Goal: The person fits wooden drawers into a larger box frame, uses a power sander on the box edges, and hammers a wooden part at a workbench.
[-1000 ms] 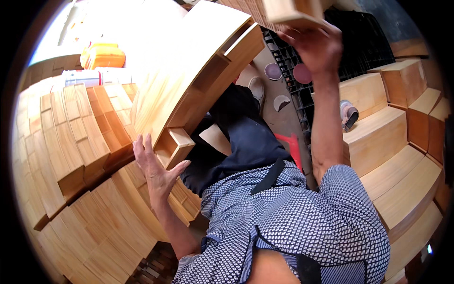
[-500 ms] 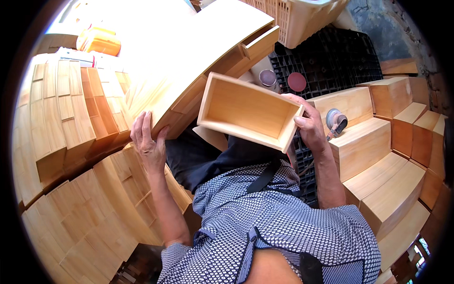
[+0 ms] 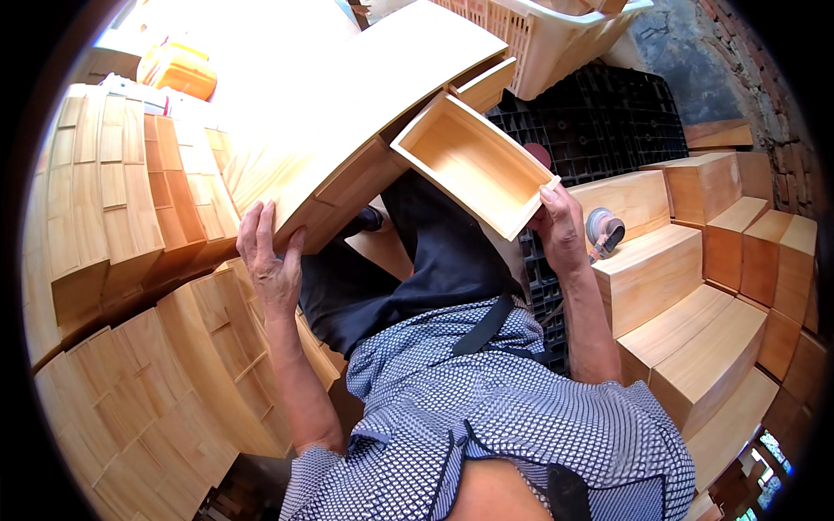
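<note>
My right hand (image 3: 563, 227) grips the near right end of an open-topped wooden drawer (image 3: 478, 161). The drawer is tilted, its inside showing empty, and its far end meets the front of a pale wooden cabinet (image 3: 347, 178). Whether that end has entered the opening, I cannot tell. Another drawer (image 3: 488, 83) in the same front, farther right, sticks out a little. My left hand (image 3: 271, 260) holds the cabinet's near left corner, fingers on the top and thumb on the front side.
Stacked wooden pieces (image 3: 104, 191) rise on the left, more panels (image 3: 148, 391) nearer me. On the right are wooden boxes (image 3: 660, 269) with a round sander (image 3: 605, 230) on them. A black plastic pallet (image 3: 608, 113) and a cream crate (image 3: 565, 43) lie beyond.
My right hand has swung the drawer clockwise, bringing its far end up against the cabinet front. My left hand stays on the cabinet corner.
</note>
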Motion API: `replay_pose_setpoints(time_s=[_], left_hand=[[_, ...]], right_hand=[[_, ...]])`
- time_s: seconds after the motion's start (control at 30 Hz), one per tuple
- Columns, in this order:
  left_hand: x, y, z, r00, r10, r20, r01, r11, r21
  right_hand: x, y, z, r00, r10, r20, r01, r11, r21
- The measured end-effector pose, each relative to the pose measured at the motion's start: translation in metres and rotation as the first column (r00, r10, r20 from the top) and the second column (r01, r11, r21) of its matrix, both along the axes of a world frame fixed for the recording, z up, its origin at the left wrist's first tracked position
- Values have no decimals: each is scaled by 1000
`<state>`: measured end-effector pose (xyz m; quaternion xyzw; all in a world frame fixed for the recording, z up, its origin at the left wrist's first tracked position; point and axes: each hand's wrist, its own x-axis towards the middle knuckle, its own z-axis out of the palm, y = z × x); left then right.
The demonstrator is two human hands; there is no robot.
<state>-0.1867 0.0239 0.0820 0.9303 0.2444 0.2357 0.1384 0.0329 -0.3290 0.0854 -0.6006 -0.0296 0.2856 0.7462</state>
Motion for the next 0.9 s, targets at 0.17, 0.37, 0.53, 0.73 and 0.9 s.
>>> replay_pose_setpoints(time_s=[0.17,0.37,0.53,0.73,0.9], left_hand=[[0,-1,-3,1000,9,-3,-9,1000,-6],[1,-4,-3,1000,11,19,-10,1000,-19],[-1,-2,-6,999,4,52,-2,999,-32],[0,-3,-5,999,-3,36,3,1000,-18],[-4,1,-9,998,-4,63,8,998,-56]], right_hand=[[-9,14,2,1000,-22,12,22,999,-26],[-8,20,11,997,-29,67,34,998,-61],[-20,28,26,992,-2,126,19,991,-135],[-17,51,13,993,-10,115,25,991,-130],[3,82,0,994,27,108,-13,992,-127]])
